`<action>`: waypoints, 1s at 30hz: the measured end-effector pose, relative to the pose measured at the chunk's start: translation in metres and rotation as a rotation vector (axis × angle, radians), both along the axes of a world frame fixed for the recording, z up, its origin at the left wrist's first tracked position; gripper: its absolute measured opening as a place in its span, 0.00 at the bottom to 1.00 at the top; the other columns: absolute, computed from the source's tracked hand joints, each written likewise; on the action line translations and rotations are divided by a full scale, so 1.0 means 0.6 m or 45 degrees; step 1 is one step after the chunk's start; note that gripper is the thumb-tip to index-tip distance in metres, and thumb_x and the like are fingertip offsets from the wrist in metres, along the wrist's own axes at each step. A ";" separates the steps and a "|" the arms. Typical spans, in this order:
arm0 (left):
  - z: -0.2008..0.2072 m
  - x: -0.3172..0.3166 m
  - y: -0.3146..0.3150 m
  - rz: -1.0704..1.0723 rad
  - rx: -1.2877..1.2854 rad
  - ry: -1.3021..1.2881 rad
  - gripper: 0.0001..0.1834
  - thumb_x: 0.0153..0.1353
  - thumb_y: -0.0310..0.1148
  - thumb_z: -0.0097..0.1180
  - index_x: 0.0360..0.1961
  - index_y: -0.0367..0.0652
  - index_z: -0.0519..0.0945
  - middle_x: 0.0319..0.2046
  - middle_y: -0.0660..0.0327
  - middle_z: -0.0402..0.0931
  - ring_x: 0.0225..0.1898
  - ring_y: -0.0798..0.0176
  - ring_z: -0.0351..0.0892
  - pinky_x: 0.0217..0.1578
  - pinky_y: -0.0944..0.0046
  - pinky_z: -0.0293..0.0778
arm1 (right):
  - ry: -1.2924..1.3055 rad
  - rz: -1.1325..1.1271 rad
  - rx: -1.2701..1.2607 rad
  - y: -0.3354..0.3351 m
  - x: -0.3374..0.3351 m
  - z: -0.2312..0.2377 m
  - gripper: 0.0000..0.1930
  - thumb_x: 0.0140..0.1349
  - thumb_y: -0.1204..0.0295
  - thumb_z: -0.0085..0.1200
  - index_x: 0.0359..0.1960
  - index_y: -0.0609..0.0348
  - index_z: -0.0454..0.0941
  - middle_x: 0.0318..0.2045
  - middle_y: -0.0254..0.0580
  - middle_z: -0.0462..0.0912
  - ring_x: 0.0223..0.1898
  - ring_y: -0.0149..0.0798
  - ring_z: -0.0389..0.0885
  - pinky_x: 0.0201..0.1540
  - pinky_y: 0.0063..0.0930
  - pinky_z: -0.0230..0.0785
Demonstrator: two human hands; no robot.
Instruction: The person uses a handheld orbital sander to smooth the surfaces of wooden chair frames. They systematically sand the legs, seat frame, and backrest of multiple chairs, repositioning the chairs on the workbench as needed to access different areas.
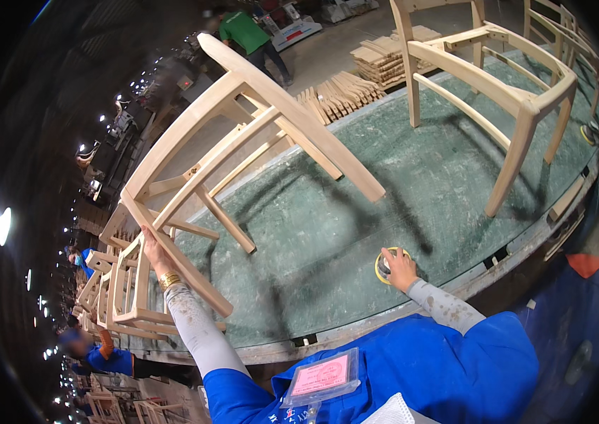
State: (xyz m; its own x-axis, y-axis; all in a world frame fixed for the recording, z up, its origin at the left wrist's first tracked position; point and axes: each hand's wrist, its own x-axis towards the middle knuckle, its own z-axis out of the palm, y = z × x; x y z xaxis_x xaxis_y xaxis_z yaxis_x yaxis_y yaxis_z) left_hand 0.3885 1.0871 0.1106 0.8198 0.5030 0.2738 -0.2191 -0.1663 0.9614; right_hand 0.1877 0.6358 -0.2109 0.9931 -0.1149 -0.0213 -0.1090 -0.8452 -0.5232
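Observation:
My left hand (pixel 156 253) grips an unfinished pale wooden chair frame (pixel 197 116) near the top of its front leg, at the seat corner. The frame is seatless and stands tilted in this view on the green tabletop. Its legs and side rails reach across the left half of the table. At the right, near the table's front edge, my right hand (pixel 402 271) is closed over a round sander (pixel 382 266) with a dark body and a yellow rim. The sander is at the tabletop, apart from the chair; its underside is hidden.
Another chair frame (pixel 487 92) stands on the green table (pixel 313 261) at the right. More frames (pixel 133 283) crowd the left. Stacked wooden parts (pixel 342 95) lie beyond the table. A person in green (pixel 245 34) is behind; a person in blue (pixel 112 359) is at lower left.

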 end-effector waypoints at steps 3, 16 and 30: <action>0.001 -0.001 0.002 0.034 -0.019 0.022 0.30 0.56 0.62 0.51 0.32 0.41 0.76 0.22 0.60 0.73 0.20 0.64 0.75 0.22 0.66 0.74 | -0.040 0.001 0.071 -0.006 -0.007 0.004 0.39 0.40 0.72 0.65 0.57 0.39 0.61 0.44 0.55 0.66 0.40 0.59 0.76 0.40 0.48 0.72; 0.005 0.008 0.002 -0.026 -0.003 -0.006 0.26 0.59 0.59 0.48 0.30 0.43 0.74 0.18 0.63 0.72 0.18 0.67 0.73 0.19 0.69 0.70 | -0.145 0.079 0.208 -0.020 -0.043 0.132 0.35 0.43 0.67 0.65 0.56 0.35 0.66 0.40 0.53 0.69 0.34 0.60 0.77 0.36 0.48 0.71; -0.007 0.001 0.019 -0.028 0.047 0.024 0.31 0.57 0.62 0.49 0.36 0.39 0.74 0.23 0.59 0.74 0.22 0.62 0.76 0.23 0.64 0.75 | -0.807 -0.138 0.324 -0.049 -0.027 0.289 0.38 0.39 0.71 0.68 0.57 0.34 0.66 0.44 0.50 0.67 0.38 0.56 0.76 0.37 0.43 0.72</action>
State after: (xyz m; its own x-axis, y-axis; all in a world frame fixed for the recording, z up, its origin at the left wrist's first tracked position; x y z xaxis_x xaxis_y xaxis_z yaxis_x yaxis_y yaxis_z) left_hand 0.3889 1.0984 0.1064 0.8357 0.4744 0.2767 -0.2053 -0.1974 0.9586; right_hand 0.1718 0.6064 -0.0374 0.8059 -0.2826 0.5202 0.2064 -0.6895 -0.6942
